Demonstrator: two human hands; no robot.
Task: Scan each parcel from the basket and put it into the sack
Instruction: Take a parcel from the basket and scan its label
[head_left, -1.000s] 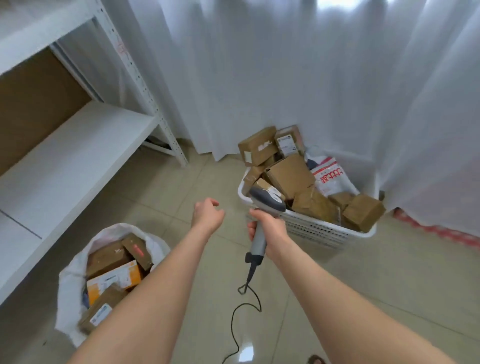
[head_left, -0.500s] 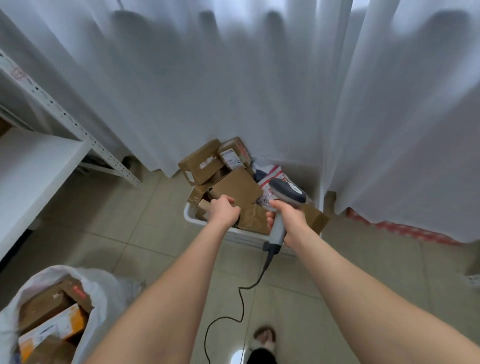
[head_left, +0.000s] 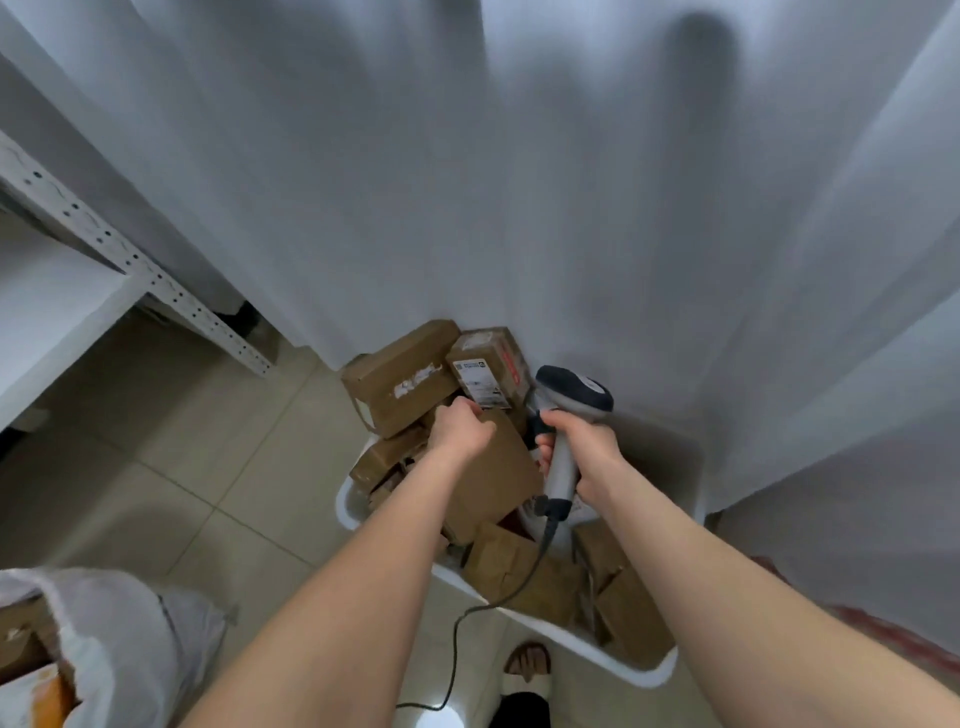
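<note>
The left hand (head_left: 460, 428) is down in the white basket (head_left: 347, 506), its fingers curled over the far upper edge of a plain brown parcel (head_left: 496, 475) that lies tilted on top of the heap. Whether the thumb is tucked beneath that edge cannot be told from here. The right hand (head_left: 584, 449) is wrapped tight round the grey handle of the scanner (head_left: 563, 467), which stands just right of the parcel, almost touching its right edge. The scanner's dark head is raised on the far side of the knuckles and its cable (head_left: 456, 639) trails down towards the near floor. The coming move turns on this: the parcel is directly under the left hand and its long side runs from far to near, sloping down towards the person, so a lift up and back should free it from the pile. No label shows on its upper face (the box with the white label (head_left: 485, 376), just beyond the left fingers, is a different one). The parcel will probably need turning before the scanner head, on its right, can be brought to bear on a code. The sack (head_left: 119, 623) sits near left on the floor, well apart from the basket and on the left hand's own side, with boxes already showing in its mouth. That makes the left hand the natural one to carry the parcel over after the scan. Other boxes are packed close round the parcel and may shift as it comes out.
</note>
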